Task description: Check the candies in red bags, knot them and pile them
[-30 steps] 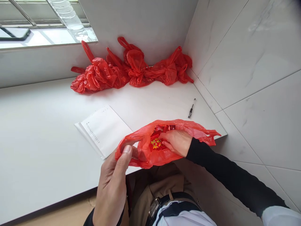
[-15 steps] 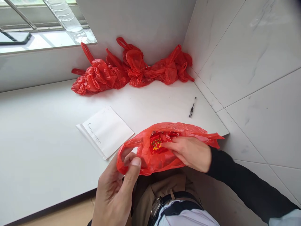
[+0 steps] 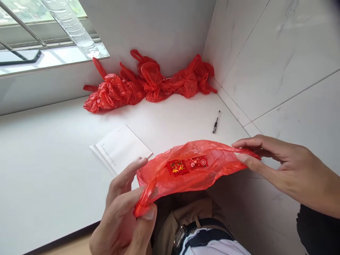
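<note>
A red plastic bag [image 3: 196, 182] is stretched between my two hands at the table's front edge, its mouth spread upward. My left hand [image 3: 124, 209] is closed on the handle at the bag's left end, thumb and fingers pinching the plastic. At the other end, my right hand [image 3: 281, 166] grips the right handle between thumb and fingers. Inside the bag lie small red packets: one with a yellow and green print [image 3: 177, 167], another with white flower marks and lettering [image 3: 198, 162]. What lies deeper in the bag is hidden.
Several knotted red bags [image 3: 114, 92] sit along the wall at the back of the white table [image 3: 53, 159]. A sheaf of white paper [image 3: 123, 147] lies left of centre, a black pen [image 3: 216, 122] to the right. A clear plastic bottle [image 3: 71, 28] leans by the window.
My right hand has come out of the bag and taken its right handle. My left hand has shifted down and left on its handle. The bag is now pulled wider.
</note>
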`<state>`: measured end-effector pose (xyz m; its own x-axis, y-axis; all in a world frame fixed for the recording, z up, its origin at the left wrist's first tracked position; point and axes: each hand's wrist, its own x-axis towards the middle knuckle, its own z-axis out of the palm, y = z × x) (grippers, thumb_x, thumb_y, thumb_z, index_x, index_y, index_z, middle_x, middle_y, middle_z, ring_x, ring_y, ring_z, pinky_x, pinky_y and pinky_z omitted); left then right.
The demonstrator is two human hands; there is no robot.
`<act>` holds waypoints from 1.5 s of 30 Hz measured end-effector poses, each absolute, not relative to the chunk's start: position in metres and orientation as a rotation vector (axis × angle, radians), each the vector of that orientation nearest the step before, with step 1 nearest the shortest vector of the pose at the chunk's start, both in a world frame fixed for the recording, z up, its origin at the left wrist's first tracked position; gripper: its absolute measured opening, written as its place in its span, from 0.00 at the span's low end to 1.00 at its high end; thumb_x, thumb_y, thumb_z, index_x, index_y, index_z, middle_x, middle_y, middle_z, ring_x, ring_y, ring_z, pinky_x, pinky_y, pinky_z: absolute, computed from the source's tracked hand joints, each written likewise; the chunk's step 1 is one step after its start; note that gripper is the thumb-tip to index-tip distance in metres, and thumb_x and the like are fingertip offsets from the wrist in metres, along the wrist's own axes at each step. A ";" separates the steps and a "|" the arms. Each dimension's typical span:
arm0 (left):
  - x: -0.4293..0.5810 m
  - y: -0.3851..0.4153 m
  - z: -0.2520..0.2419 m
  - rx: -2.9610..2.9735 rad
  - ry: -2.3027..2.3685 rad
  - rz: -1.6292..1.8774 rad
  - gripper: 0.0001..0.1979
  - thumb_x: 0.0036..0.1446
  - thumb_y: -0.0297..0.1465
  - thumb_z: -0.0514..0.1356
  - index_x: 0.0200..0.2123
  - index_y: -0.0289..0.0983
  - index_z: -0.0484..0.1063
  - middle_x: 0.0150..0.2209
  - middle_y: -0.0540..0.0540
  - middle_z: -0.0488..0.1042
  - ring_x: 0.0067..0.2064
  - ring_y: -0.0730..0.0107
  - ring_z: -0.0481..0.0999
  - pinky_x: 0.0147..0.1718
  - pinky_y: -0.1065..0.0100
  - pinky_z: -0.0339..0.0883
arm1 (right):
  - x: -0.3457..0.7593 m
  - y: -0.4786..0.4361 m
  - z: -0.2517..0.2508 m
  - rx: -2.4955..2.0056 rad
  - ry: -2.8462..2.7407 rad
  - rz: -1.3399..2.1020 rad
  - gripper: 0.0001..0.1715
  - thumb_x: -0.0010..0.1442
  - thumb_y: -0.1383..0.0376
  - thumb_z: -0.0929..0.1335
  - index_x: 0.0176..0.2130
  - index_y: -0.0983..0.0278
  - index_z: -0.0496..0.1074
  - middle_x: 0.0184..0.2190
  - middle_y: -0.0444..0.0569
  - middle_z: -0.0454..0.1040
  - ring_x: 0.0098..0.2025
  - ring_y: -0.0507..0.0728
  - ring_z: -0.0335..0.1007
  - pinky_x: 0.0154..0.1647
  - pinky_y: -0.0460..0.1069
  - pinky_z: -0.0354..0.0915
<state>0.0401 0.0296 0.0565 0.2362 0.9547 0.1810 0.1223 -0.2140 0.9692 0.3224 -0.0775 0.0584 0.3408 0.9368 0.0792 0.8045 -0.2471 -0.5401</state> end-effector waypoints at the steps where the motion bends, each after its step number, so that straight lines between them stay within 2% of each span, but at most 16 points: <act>1: 0.044 0.033 0.055 1.518 0.973 1.115 0.09 0.63 0.31 0.62 0.40 0.51 0.80 0.55 0.50 0.75 0.65 0.53 0.68 0.65 0.51 0.61 | 0.316 -0.073 0.067 -2.052 -1.505 0.348 0.13 0.67 0.53 0.68 0.50 0.49 0.74 0.44 0.44 0.79 0.38 0.56 0.78 0.34 0.50 0.75; 4: 0.061 0.050 0.053 1.359 0.765 1.073 0.12 0.68 0.34 0.57 0.51 0.54 0.75 0.45 0.49 0.79 0.58 0.58 0.75 0.62 0.50 0.64 | 0.297 -0.053 0.088 -1.861 -1.564 0.297 0.16 0.67 0.56 0.68 0.54 0.50 0.72 0.46 0.46 0.77 0.39 0.56 0.77 0.36 0.49 0.76; 6: 0.075 0.061 0.056 1.275 0.731 0.977 0.14 0.70 0.36 0.54 0.56 0.52 0.67 0.33 0.52 0.74 0.41 0.66 0.80 0.51 0.57 0.71 | 0.286 -0.036 0.098 -1.735 -1.636 0.274 0.14 0.69 0.59 0.67 0.54 0.52 0.71 0.46 0.47 0.77 0.38 0.55 0.76 0.38 0.50 0.76; 8: 0.087 0.067 0.064 1.276 0.742 0.813 0.17 0.68 0.37 0.57 0.58 0.48 0.61 0.28 0.56 0.67 0.29 0.73 0.73 0.38 0.66 0.71 | 0.274 -0.020 0.105 -1.604 -1.712 0.289 0.11 0.69 0.63 0.66 0.51 0.54 0.71 0.45 0.47 0.77 0.38 0.55 0.76 0.39 0.50 0.75; 12: 0.099 0.069 0.074 1.424 0.608 0.590 0.18 0.58 0.33 0.66 0.49 0.41 0.64 0.35 0.51 0.68 0.33 0.71 0.69 0.33 0.68 0.66 | 0.256 0.003 0.112 -1.355 -1.912 0.431 0.11 0.71 0.66 0.63 0.50 0.57 0.72 0.43 0.47 0.76 0.40 0.53 0.75 0.42 0.49 0.75; 14: 0.099 0.070 0.073 1.472 0.594 0.620 0.08 0.63 0.36 0.61 0.39 0.39 0.65 0.34 0.50 0.67 0.34 0.70 0.67 0.33 0.67 0.65 | 0.253 0.011 0.109 -1.302 -1.944 0.472 0.15 0.72 0.63 0.63 0.55 0.57 0.72 0.49 0.49 0.75 0.48 0.55 0.74 0.49 0.50 0.74; 16: 0.095 0.072 0.068 1.422 0.633 0.615 0.13 0.67 0.42 0.56 0.34 0.39 0.64 0.29 0.52 0.61 0.29 0.73 0.62 0.30 0.68 0.62 | 0.256 0.020 0.099 -1.321 -1.917 0.477 0.21 0.72 0.61 0.64 0.62 0.57 0.68 0.56 0.51 0.72 0.57 0.58 0.69 0.58 0.54 0.70; 19: 0.086 0.077 0.059 1.248 0.666 0.534 0.17 0.67 0.48 0.55 0.39 0.40 0.63 0.25 0.56 0.55 0.24 0.77 0.55 0.25 0.71 0.56 | 0.265 0.032 0.081 -1.365 -1.829 0.625 0.19 0.71 0.60 0.64 0.59 0.59 0.71 0.51 0.51 0.76 0.54 0.58 0.71 0.56 0.56 0.69; 23: 0.075 0.085 0.050 1.162 0.673 0.467 0.20 0.69 0.50 0.49 0.53 0.42 0.60 0.21 0.57 0.61 0.20 0.72 0.65 0.25 0.68 0.63 | 0.265 0.029 0.071 -1.395 -1.612 0.767 0.10 0.70 0.59 0.66 0.44 0.60 0.77 0.39 0.47 0.77 0.40 0.54 0.73 0.44 0.51 0.70; 25: 0.071 0.090 0.049 1.177 0.664 0.473 0.21 0.69 0.49 0.48 0.54 0.41 0.61 0.23 0.54 0.66 0.24 0.69 0.71 0.29 0.65 0.68 | 0.259 0.021 0.073 -1.362 -1.625 0.789 0.08 0.68 0.60 0.68 0.43 0.59 0.77 0.37 0.45 0.77 0.39 0.54 0.73 0.44 0.50 0.68; 28: 0.066 0.094 0.053 1.300 0.641 0.483 0.16 0.65 0.45 0.55 0.41 0.37 0.69 0.29 0.47 0.72 0.30 0.69 0.74 0.34 0.65 0.70 | 0.249 0.016 0.073 -1.326 -1.678 0.784 0.08 0.68 0.58 0.68 0.39 0.58 0.76 0.35 0.44 0.76 0.41 0.54 0.71 0.46 0.50 0.66; 31: 0.062 0.092 0.052 1.499 0.651 0.497 0.07 0.60 0.34 0.61 0.33 0.36 0.71 0.27 0.48 0.72 0.29 0.71 0.71 0.31 0.68 0.67 | 0.245 0.027 0.059 -1.321 -1.627 0.772 0.14 0.71 0.55 0.63 0.48 0.59 0.73 0.44 0.48 0.75 0.47 0.56 0.70 0.52 0.53 0.64; 33: 0.058 0.089 0.046 1.671 0.702 0.576 0.03 0.56 0.25 0.60 0.35 0.37 0.73 0.28 0.48 0.73 0.29 0.71 0.70 0.30 0.69 0.65 | 0.245 0.040 0.042 -1.304 -1.588 0.959 0.21 0.73 0.53 0.58 0.54 0.61 0.70 0.39 0.48 0.74 0.41 0.55 0.70 0.46 0.53 0.66; 38: 0.047 0.087 0.014 2.078 0.840 0.870 0.29 0.50 0.13 0.50 0.50 0.42 0.74 0.44 0.43 0.74 0.40 0.64 0.74 0.36 0.65 0.67 | 0.241 0.061 0.008 -1.161 -1.504 1.420 0.23 0.71 0.49 0.61 0.52 0.63 0.70 0.25 0.40 0.65 0.26 0.51 0.58 0.29 0.48 0.59; 42: 0.041 0.091 0.003 2.292 0.773 0.911 0.40 0.50 0.10 0.48 0.61 0.47 0.70 0.56 0.42 0.72 0.56 0.57 0.71 0.52 0.56 0.68 | 0.234 0.064 0.007 -0.970 -1.498 1.484 0.20 0.67 0.49 0.66 0.43 0.63 0.71 0.34 0.46 0.72 0.33 0.53 0.66 0.35 0.49 0.65; 45: 0.032 0.089 0.005 2.541 0.768 0.831 0.45 0.52 0.11 0.48 0.71 0.47 0.55 0.66 0.43 0.65 0.67 0.54 0.62 0.63 0.50 0.60 | 0.238 0.057 0.016 -1.151 -1.545 1.197 0.15 0.68 0.53 0.65 0.39 0.63 0.71 0.34 0.46 0.73 0.37 0.54 0.69 0.41 0.50 0.65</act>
<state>0.0323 0.0886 0.0047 0.6796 0.5935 0.4311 0.3832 -0.7884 0.4813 0.2379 0.0572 0.0163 -0.2196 0.9721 0.0823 0.1632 0.1197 -0.9793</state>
